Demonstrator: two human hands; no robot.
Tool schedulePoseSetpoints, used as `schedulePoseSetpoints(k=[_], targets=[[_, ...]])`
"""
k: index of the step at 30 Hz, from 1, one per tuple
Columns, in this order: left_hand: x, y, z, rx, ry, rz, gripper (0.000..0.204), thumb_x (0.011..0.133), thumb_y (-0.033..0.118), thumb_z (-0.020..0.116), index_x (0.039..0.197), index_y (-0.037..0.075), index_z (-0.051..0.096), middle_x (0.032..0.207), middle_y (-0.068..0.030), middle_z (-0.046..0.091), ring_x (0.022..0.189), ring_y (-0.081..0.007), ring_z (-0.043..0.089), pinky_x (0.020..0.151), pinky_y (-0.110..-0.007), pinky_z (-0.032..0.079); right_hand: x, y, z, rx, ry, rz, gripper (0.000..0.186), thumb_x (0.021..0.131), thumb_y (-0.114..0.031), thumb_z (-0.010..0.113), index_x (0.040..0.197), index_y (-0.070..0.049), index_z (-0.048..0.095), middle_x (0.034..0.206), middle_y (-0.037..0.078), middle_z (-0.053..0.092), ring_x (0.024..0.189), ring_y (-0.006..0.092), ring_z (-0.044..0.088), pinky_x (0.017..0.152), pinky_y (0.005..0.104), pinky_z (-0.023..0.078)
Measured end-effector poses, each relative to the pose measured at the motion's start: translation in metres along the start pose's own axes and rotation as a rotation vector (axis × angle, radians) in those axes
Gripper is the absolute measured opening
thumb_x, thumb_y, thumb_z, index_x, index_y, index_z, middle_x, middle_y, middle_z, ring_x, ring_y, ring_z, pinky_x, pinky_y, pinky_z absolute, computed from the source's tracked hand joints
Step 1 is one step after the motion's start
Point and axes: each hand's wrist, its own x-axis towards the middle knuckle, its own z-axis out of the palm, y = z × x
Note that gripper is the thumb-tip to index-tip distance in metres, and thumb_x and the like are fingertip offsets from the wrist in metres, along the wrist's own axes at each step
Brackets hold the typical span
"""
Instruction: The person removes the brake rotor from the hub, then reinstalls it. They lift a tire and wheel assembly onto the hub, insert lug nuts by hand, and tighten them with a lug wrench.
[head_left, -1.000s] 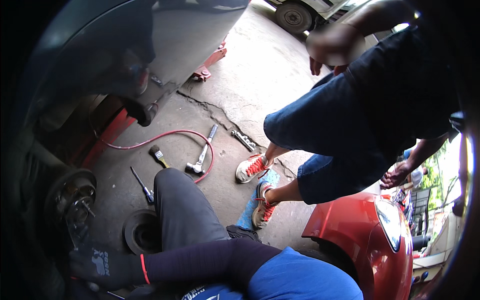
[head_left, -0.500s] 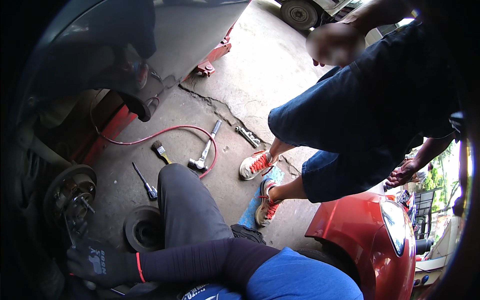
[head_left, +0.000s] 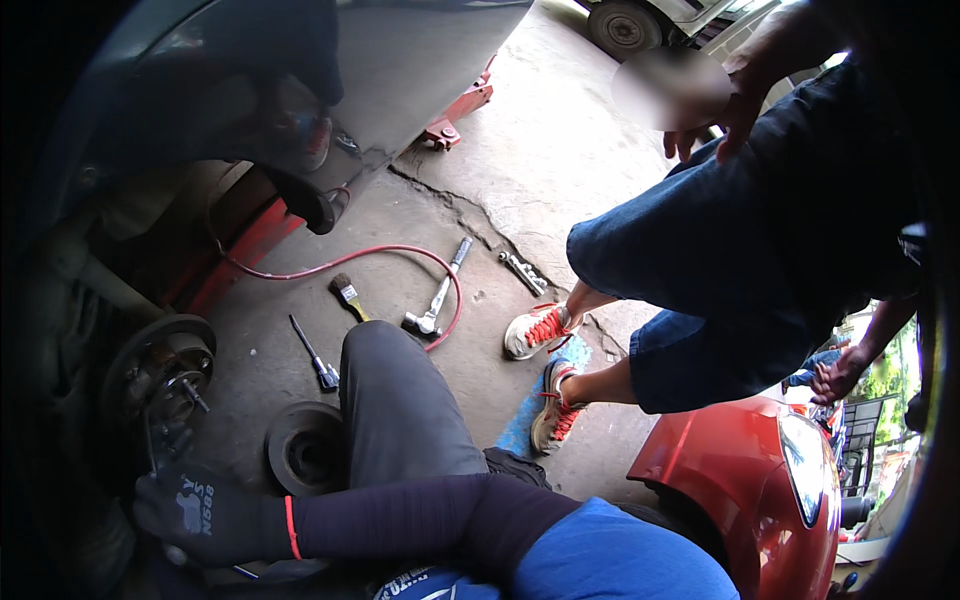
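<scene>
My right hand, in a dark glove, is closed on a metal tool beside a wheel hub at the lower left, its sleeved arm crossing the bottom of the view. Dark shapes just below the hub seem to be my left hand, but its fingers are too shadowed to tell. A grey disc lies beside my knee. On the floor lie a socket driver, a paintbrush, a hammer and a small metal tool, with a red hose looping among them.
A dark car body overhangs the left, near a red jack. Another person in denim shorts and sneakers stands at the right, hands low. A red car bumper is at lower right, a white vehicle's wheel at the back.
The whole scene has shifted somewhat rightward in the view. The other person's hands have moved slightly. My right hand stays down by the hub.
</scene>
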Motion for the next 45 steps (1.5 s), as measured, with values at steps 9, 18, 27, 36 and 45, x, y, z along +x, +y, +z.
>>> schedulePoseSetpoints(k=[9,18,27,36,45], targets=[[-0.008,0.0,-0.005,-0.02,-0.005,-0.032,0.042,0.104,0.039,0.05,0.132,0.008,0.059,0.13,-0.0137,0.059,0.124,-0.0252,0.053,0.106,-0.043,0.04,-0.007,0.002,0.001,-0.028,-0.006,-0.015,0.036,0.078,-0.024,0.061,0.105,-0.001,0.059,0.11,0.017,0.056,0.098,0.033,0.059,0.084,0.0429,0.05],[-0.015,-0.002,-0.011,-0.02,-0.001,-0.045,0.045,0.104,0.042,0.05,0.134,0.009,0.057,0.135,-0.0151,0.058,0.129,-0.0269,0.052,0.11,-0.044,0.039,-0.009,0.005,0.001,-0.018,-0.081,0.006,0.036,0.081,-0.022,0.062,0.113,-0.005,0.062,0.112,0.015,0.056,0.102,0.0322,0.059,0.084,0.0436,0.05],[-0.024,0.003,-0.018,-0.019,-0.003,-0.054,0.048,0.104,0.045,0.05,0.136,0.01,0.056,0.139,-0.0164,0.057,0.134,-0.0287,0.051,0.113,-0.045,0.037,-0.017,0.011,0.011,-0.05,0.016,-0.052,0.047,0.075,-0.025,0.067,0.117,-0.005,0.059,0.114,0.017,0.054,0.101,0.0334,0.058,0.083,0.0443,0.049],[-0.014,-0.005,-0.067,-0.075,0.026,-0.24,0.032,0.103,0.039,0.052,0.124,0.015,0.058,0.146,-0.01,0.054,0.141,-0.0283,0.046,0.118,-0.047,0.033,-0.02,0.016,0.01,-0.056,-0.01,-0.062,0.054,0.071,-0.029,0.068,0.116,-0.001,0.056,0.115,0.019,0.053,0.097,0.0352,0.056,0.083,0.0446,0.047],[-0.022,-0.008,-0.062,-0.11,0.063,-0.178,0.038,0.103,0.04,0.051,0.132,0.015,0.055,0.146,-0.0121,0.053,0.136,-0.0308,0.051,0.116,-0.048,0.037,-0.021,0.019,0.011,-0.016,-0.057,-0.052,0.059,0.07,-0.027,0.068,0.119,0.001,0.054,0.119,0.022,0.053,0.1,0.0376,0.056,0.085,0.0466,0.047]])
